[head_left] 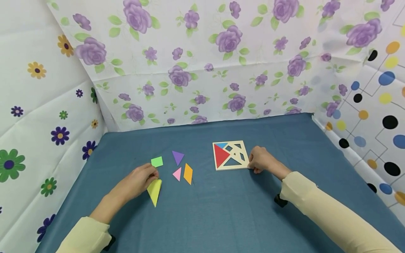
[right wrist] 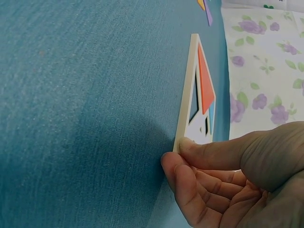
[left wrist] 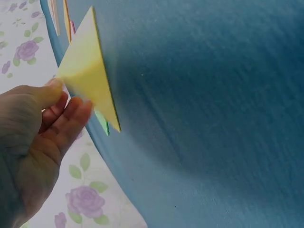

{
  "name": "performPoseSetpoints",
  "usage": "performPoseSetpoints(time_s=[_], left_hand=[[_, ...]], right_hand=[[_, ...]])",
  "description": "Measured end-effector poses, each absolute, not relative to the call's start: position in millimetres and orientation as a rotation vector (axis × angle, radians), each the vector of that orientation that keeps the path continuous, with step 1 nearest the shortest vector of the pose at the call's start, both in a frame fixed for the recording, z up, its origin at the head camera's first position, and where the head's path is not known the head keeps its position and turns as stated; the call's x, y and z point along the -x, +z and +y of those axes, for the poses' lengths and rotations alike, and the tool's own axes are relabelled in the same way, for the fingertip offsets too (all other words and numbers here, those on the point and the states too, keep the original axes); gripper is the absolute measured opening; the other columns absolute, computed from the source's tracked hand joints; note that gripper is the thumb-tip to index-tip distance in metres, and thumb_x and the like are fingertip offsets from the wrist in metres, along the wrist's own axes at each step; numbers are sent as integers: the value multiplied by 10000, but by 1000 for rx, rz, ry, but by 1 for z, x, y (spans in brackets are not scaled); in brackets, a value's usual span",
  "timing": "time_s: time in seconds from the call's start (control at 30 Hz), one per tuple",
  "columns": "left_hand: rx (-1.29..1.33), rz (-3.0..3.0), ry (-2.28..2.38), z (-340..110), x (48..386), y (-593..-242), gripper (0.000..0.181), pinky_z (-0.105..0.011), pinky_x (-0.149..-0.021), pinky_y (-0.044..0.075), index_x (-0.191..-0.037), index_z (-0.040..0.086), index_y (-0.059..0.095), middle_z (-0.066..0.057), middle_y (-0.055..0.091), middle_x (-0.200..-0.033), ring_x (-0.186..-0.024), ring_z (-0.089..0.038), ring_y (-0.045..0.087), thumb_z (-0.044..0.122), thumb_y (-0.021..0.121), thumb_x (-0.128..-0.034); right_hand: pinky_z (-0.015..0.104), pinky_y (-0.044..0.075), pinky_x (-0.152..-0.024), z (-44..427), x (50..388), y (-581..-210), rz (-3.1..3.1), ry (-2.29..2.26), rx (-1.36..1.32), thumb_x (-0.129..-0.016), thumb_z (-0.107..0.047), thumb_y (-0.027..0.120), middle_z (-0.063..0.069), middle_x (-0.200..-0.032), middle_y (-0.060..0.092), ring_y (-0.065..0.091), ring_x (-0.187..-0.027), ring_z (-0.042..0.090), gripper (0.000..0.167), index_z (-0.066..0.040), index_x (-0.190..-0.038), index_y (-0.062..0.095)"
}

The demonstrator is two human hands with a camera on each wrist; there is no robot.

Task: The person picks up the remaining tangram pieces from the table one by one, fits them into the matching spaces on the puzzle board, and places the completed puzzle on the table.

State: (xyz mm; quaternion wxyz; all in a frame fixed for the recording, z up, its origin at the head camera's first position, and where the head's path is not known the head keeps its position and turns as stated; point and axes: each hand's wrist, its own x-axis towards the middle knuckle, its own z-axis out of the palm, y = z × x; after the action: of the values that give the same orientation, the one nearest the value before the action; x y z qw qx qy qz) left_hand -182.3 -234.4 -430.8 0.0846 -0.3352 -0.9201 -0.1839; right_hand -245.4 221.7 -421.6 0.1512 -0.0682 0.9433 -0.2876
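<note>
My left hand (head_left: 140, 180) pinches a yellow triangular tangram piece (head_left: 154, 192) by one corner, thumb on one side and fingers on the other. In the left wrist view the yellow piece (left wrist: 88, 61) stands tilted above the cloth. At the right, my right hand (head_left: 263, 161) grips the near right corner of a wooden puzzle board (head_left: 231, 168) between thumb and curled fingers. A red triangle (head_left: 220, 156) and a blue piece (head_left: 220, 144) sit in the board; its other cutouts show the cloth. Just beyond my left hand lies a green piece (head_left: 156, 161).
Between the hands lie a purple triangle (head_left: 178, 157), a pink triangle (head_left: 178, 174) and an orange parallelogram (head_left: 188, 174). Blue cloth (head_left: 202, 218) covers the table. A flowered curtain (head_left: 205, 88) hangs along the back edge, with patterned sheets at both sides.
</note>
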Motion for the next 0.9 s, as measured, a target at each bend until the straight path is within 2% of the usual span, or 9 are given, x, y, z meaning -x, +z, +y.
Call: performPoseSetpoints(time_s=[0.1, 0.27, 0.4, 0.47, 0.73, 0.9], left_hand=[[1014, -2802, -502, -233, 182, -432, 160, -322, -701, 532, -904, 116, 690, 43, 575, -907, -793, -101, 562, -31, 755, -911], [936, -2980, -394, -227, 180, -432, 121, -407, -738, 541, -956, 181, 721, 29, 609, -996, -896, -155, 587, 134, 816, -898], [862, -3127, -342, -224, 178, -428, 240, -472, -798, 518, -1035, 221, 729, 38, 604, -1090, -973, -177, 557, 269, 868, -845], [848, -3181, -338, -222, 178, -426, 319, -468, -815, 503, -1069, 229, 720, 42, 587, -1118, -985, -175, 536, 308, 894, -814], [834, -3368, -525, -218, 180, -412, 495, -472, -936, 495, -1155, 185, 670, 7, 527, -1199, -1091, -217, 490, 202, 949, -747], [884, -3392, -553, -216, 179, -410, 529, -495, -936, 480, -1172, 173, 637, -2, 502, -1207, -1101, -231, 463, 154, 947, -744]], right_hand=[[308, 579, -518, 222, 246, -421, 2704, -826, 196, -889, 62, 750, 133, -649, 694, 686, -536, 189, 71, 50, -821, 732], [309, 580, -523, 222, 246, -421, 2701, -824, 196, -893, 58, 747, 140, -670, 700, 688, -545, 195, 46, 66, -850, 732], [307, 581, -525, 222, 246, -421, 2697, -827, 205, -893, 57, 749, 135, -674, 700, 684, -544, 186, 40, 74, -860, 733], [305, 580, -523, 222, 246, -422, 2698, -831, 203, -890, 58, 750, 126, -658, 696, 681, -538, 180, 54, 64, -838, 739], [299, 574, -508, 224, 246, -423, 2701, -841, 214, -884, 59, 748, 112, -623, 685, 678, -523, 174, 88, 38, -799, 740], [298, 574, -512, 222, 245, -421, 2702, -830, 193, -891, 55, 749, 127, -647, 693, 690, -541, 192, 75, 45, -816, 742]])
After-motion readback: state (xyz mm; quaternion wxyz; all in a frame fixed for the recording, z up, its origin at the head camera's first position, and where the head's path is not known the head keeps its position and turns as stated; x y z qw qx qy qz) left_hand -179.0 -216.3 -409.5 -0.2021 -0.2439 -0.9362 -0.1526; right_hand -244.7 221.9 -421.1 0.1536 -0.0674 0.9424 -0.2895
